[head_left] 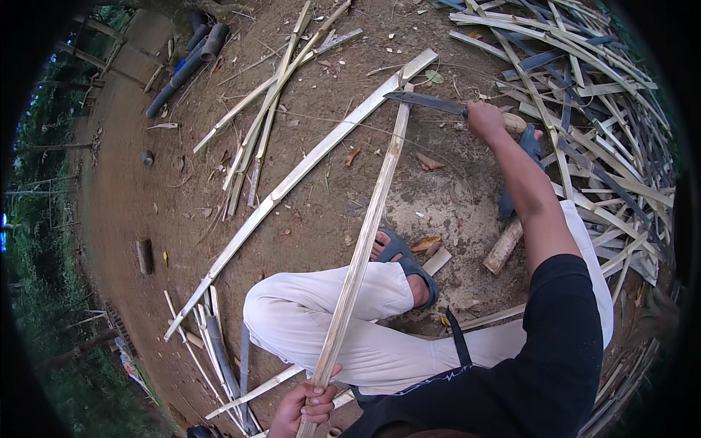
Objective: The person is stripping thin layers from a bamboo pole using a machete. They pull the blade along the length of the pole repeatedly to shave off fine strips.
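Left hand (307,404) on a long strip (365,241), knife (432,104) at its far end.

From where I stand, the strip slants up from the person's lap, over the pale trousers (394,358), to the far end beside a longer piece (314,157) on the soil (190,197). The left fingers curl round its near end; those of the right hand (488,120) wrap the knife, whose blade crosses the far end, though I can't tell whether they touch. The strip looks like split bamboo: light for its length, stiff yet springy, more dry than slippery, apt to splinter along the grain. Best gripped near the close end, by the flat faces, skin off the raw edges.
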Available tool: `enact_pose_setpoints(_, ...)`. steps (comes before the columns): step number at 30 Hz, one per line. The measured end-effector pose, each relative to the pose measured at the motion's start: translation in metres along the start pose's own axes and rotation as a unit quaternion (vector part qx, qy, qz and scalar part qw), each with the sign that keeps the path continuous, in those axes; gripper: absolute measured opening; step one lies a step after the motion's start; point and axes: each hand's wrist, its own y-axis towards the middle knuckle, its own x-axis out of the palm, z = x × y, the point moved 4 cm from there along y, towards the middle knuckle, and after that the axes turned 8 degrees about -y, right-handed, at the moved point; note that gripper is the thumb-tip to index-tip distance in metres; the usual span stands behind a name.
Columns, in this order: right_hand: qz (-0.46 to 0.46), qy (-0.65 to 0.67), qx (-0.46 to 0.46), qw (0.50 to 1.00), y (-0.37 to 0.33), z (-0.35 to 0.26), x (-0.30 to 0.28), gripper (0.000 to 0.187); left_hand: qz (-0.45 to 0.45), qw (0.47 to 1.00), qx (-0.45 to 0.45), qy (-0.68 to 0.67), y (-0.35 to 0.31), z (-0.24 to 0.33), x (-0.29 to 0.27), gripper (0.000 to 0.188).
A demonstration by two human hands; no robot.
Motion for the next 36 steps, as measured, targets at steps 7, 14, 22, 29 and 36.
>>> enact_pose_setpoints(7, -0.032, 0.057, 0.034, 0.997, -0.047, -0.021, -0.024, 0.024, 0.004, 0.998, 0.008, 0.069, -0.008, 0.002, -0.022, 0.057)
enact_pose_setpoints(14, -0.209, 0.632, 0.121, 0.736, -0.11, -0.011, -0.025, 0.038, 0.004, 0.972, 0.062, 0.227, -0.042, -0.004, -0.086, 0.062)
enact_pose_setpoints(22, 0.069, 0.66, 0.206, 0.719, -0.18, -0.095, -0.092, 0.041, -0.057, 0.957, 0.067, 0.276, -0.037, -0.03, -0.137, 0.062)
enact_pose_setpoints(29, 0.052, 0.825, 0.151, 0.542, -0.197, -0.122, -0.112, 0.025, -0.006, 0.76, 0.177, 0.625, -0.06, -0.014, -0.177, 0.06)
enact_pose_setpoints(36, 0.104, 0.734, 0.175, 0.648, -0.198, -0.117, -0.14, 0.033, -0.167, 0.054, 0.89, 0.421, -0.21, -0.097, 0.013, 0.062)
